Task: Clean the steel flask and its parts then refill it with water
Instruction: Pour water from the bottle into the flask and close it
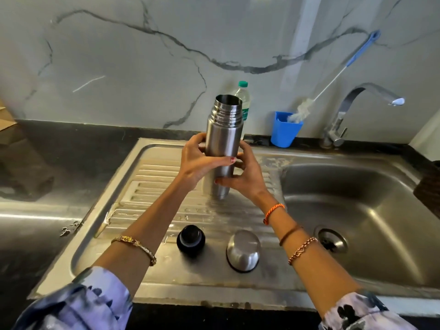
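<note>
The steel flask (223, 139) stands upright with its mouth open, over the ribbed drainboard (152, 184). My left hand (197, 160) grips its body from the left, thumb across the front. My right hand (242, 175) holds it from the right, lower down. The flask's black stopper (191, 239) lies on the drainboard near the front. Beside it, to the right, the steel cup lid (242, 250) sits upside down.
The sink basin (357, 210) with its drain lies to the right, under the tap (366, 101). A blue cup (285, 129) holding a bottle brush (333, 79) stands on the back ledge. A plastic water bottle (243, 98) stands behind the flask. Dark countertop (59, 158) extends left.
</note>
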